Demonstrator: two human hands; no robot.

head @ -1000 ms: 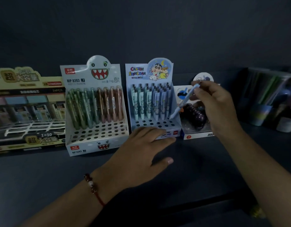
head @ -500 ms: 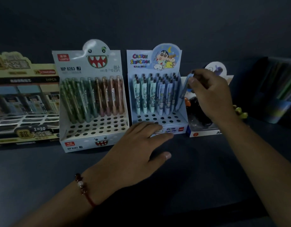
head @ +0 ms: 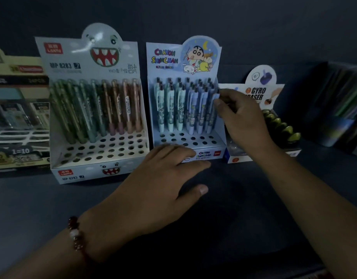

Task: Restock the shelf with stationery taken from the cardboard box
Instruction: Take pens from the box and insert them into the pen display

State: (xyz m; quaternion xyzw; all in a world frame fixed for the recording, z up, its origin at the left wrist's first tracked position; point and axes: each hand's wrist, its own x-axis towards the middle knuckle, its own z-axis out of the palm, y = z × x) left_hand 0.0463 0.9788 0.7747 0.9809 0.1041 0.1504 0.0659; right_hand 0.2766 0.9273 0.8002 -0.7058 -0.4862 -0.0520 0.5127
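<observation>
- Right hand (head: 241, 119) pinching a pale lilac-blue plastic click pen (head: 212, 111) near its clip end, at the far-right column of the light-blue cardboard "Crayon Shinchan" pen display box (head: 188, 147).
- Pen standing nearly upright, tip down among the rearmost filled row; cannot tell whether the tip is fully seated in its hole.
- Left hand (head: 153, 190) spread flat, fingers straight, fingertips (head: 186, 153) pressed on the box's front lip, apparently steadying it on the dark blue shelf surface (head: 53, 208).
- Cardboard supply box not in view.
- Risk: letting go before the tip bottoms out — likely a lean forward and a topple across the vacant front holes.
- Risk: knuckles brushing the neighbouring lilac pens (head: 195, 109), packed touching — could tilt or lift one from its socket.
- Risk: downward push off-centre on a light carton — could tip or skid it backward if the left hand eases off.
- Risk: right wrist passing just over the white "Gyro Eraser" display tray (head: 260, 93) with its row of olive-gold round erasers (head: 282, 125) — a careless withdrawal could knock it.
- Dim light, blurred holes: misjudging an occupied hole quite possible.
</observation>
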